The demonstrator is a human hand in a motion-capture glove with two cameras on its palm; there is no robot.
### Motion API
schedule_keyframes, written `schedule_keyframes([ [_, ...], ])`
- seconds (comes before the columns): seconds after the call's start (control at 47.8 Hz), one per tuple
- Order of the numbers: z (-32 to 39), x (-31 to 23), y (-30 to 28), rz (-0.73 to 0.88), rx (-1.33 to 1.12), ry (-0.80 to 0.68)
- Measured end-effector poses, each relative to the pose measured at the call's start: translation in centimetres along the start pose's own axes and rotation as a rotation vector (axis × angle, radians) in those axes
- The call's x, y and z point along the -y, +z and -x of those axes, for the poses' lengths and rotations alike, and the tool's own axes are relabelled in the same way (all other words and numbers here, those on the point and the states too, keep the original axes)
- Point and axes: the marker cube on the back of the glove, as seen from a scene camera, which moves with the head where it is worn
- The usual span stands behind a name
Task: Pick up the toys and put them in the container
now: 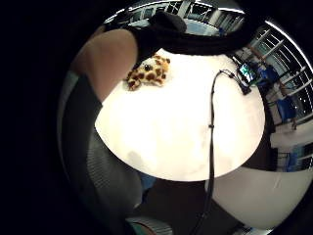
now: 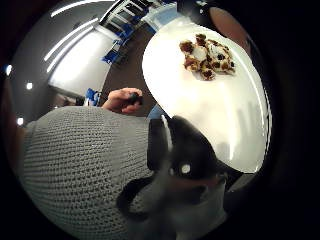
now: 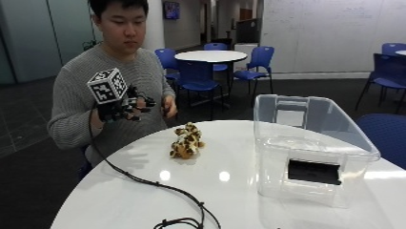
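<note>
Nearest the outside camera: round white table (image 3: pixel 222 191), glossy top with ceiling lights reflected in it.

On the table's right part stands a clear plastic container (image 3: pixel 310 148), lidless and upright, a dark label on its front wall. Nothing visible inside it.

Past the table's middle, toward the person: one spotted plush toy (image 3: pixel 186 141), tan with brown patches, lying on the tabletop. It is well apart from the container and touches nothing else. The little-finger-side palm view shows the same toy (image 1: pixel 149 72) near the table's rim on the person's side; the thumb-side palm view shows it (image 2: pixel 207 57) with a white belly patch facing up.

Behind the table edge: seated person in a grey knit sweater (image 3: pixel 76 95). Right hand (image 3: pixel 120 107) in the black glove is raised in the air at chest height, above and beside the toy, not touching it. Fingers spread and relaxed, holding nothing. The bare left hand (image 3: pixel 168 106) is near the chest, curled round a small dark object.

Farther back: blue chairs (image 3: pixel 254 64) around another round white table (image 3: pixel 210 56).
</note>
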Motion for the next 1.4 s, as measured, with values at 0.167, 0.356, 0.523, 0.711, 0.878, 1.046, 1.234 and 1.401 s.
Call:
schedule_keyframes([
  [0.167,0.1,0.1,0.0,0.008,-0.012,-0.002],
  [0.356,-0.1,0.0,0.1,0.021,-0.010,0.028],
  [0.523,-0.5,0.9,0.2,0.030,-0.014,0.044],
  [0.711,-0.1,6.1,-0.4,0.048,-0.045,-0.036],
  [0.878,0.4,16.9,-1.4,0.082,-0.037,-0.131],
  [1.046,0.1,21.1,0.4,0.104,-0.119,-0.126],
  [1.234,-1.3,20.0,5.9,0.236,-0.097,-0.085],
  [1.401,-2.5,17.6,12.8,0.424,-0.154,-0.004],
])
